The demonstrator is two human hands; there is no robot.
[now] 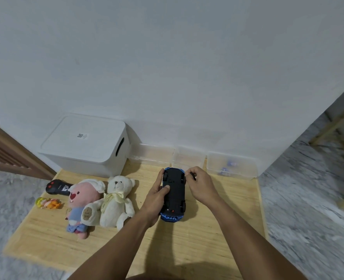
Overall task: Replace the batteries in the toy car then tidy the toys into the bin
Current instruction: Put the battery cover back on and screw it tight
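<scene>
The blue plastic toy car (173,194) is lying upside down on the pale wooden board (217,229), its flat black underside facing up. Its long axis is running straight away from the person toward the wall, with the blue grilled end nearest the person.

The left hand (157,196) is gripping the car along its left flank, fingers wrapping the far corner and the thumb pressing flat on the black underside. The right hand (200,183) is sitting just to the right of the car's far end, fingers curled around a small dark item (192,175); it is too small to tell whether that is a tool or a part of the car.

The next move probably depends on this: the small raised panel (171,181) on the far half of the underside, likely the battery cover, is lying left of the right hand's fingertips and beyond the left thumb. The right hand is therefore the free one and the nearer to it.

Left of the car, two plush toys, a cream teddy bear (116,201) and a pink one (82,201), are lying just beside it. The white lidded plastic bin (86,146) is standing well beyond them, lid on. Clear plastic trays (230,164) are lining the wall beyond the car.
</scene>
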